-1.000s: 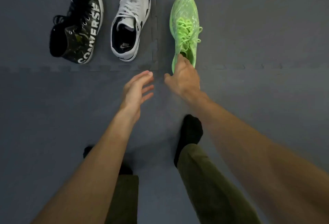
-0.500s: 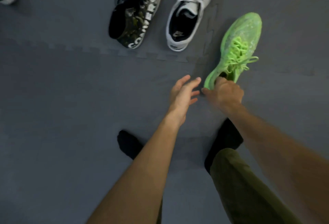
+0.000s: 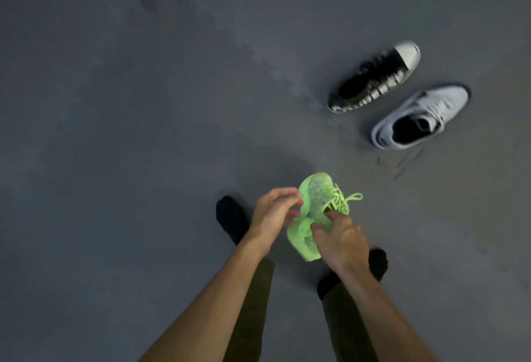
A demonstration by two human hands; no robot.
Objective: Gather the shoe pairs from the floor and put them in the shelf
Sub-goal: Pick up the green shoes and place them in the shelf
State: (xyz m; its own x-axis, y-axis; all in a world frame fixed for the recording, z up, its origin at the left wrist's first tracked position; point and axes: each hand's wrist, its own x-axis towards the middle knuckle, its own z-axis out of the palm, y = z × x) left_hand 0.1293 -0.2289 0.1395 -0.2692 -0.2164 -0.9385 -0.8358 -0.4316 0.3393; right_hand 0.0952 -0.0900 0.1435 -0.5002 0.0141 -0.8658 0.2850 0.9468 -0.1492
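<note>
Lifted green shoe (image 3: 313,212) now hides right hand (image 3: 340,242) fingertips, seemingly.

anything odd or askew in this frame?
Nothing damaged or spilled. Only oddity: the black high-top lies tipped on its side beside the upright white sneaker. Right hand holds the green shoe.

The low knit running shoe (image 3: 313,212) is neon green with a pale speckled weave and matching green laces. The canvas high-top sneaker (image 3: 373,81) is black with a white toe cap and white lettering along its side; the leather low-top trainer (image 3: 422,116) is white with a black lining. The foam floor mat (image 3: 143,131) is plain dark grey.
</note>
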